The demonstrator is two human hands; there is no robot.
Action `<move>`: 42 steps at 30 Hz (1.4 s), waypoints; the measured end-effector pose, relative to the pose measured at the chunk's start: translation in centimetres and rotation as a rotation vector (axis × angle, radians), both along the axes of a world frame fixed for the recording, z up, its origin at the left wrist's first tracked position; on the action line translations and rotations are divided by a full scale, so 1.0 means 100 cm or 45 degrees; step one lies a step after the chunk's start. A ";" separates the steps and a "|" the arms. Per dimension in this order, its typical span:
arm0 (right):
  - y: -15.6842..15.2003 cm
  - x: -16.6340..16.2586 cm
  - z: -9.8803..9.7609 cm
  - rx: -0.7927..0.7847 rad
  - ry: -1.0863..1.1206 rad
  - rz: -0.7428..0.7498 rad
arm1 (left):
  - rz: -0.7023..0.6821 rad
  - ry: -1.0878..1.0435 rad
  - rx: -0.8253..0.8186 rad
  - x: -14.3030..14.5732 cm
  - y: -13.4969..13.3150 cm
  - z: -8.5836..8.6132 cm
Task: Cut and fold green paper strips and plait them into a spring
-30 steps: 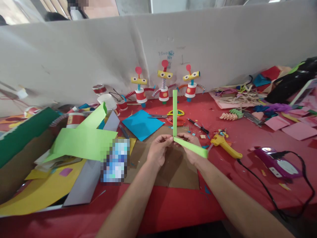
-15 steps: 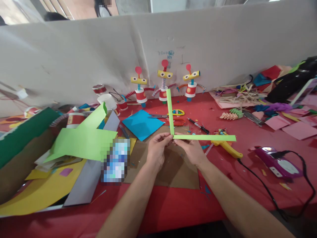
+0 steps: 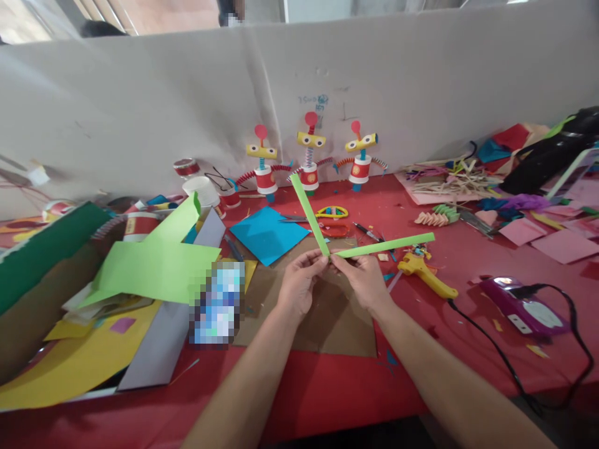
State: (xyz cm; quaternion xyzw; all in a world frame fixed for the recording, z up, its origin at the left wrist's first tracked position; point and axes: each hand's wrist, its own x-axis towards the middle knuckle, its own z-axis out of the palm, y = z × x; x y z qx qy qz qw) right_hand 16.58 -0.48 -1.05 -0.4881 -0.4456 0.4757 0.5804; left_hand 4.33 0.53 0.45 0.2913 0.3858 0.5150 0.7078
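Observation:
Two green paper strips [image 3: 309, 215] meet at a corner in front of me, forming a V above a brown cardboard sheet [image 3: 327, 318]. My left hand [image 3: 299, 284] pinches the corner from the left. Opposite it, my right hand [image 3: 362, 280] pinches the same corner. One strip points up and left toward the paper-cup robots [image 3: 309, 162]. The other strip [image 3: 386, 244] runs right, just above a yellow glue gun [image 3: 425, 274].
Red tablecloth [image 3: 327, 386] covers the table. Green and yellow paper sheets [image 3: 154, 262] lie at the left, a blue square [image 3: 266, 234] ahead, scissors [image 3: 330, 215] and a pen behind the strips. A purple device [image 3: 524, 308] with a black cord sits right. A white partition stands behind.
The joined strips have rotated counter-clockwise: the upright strip now leans left, and the right strip has swung from near my forearm up to pointing right and slightly upward. Both hands stayed at the corner.

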 end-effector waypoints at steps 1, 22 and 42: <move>0.000 0.000 0.001 0.008 -0.011 0.001 | -0.019 0.031 0.007 0.000 0.000 0.001; -0.003 0.001 0.007 0.084 0.008 0.001 | -0.106 -0.293 -0.596 -0.010 0.009 -0.001; -0.003 -0.001 0.005 0.192 -0.262 0.042 | 0.035 0.063 0.196 0.006 -0.007 0.000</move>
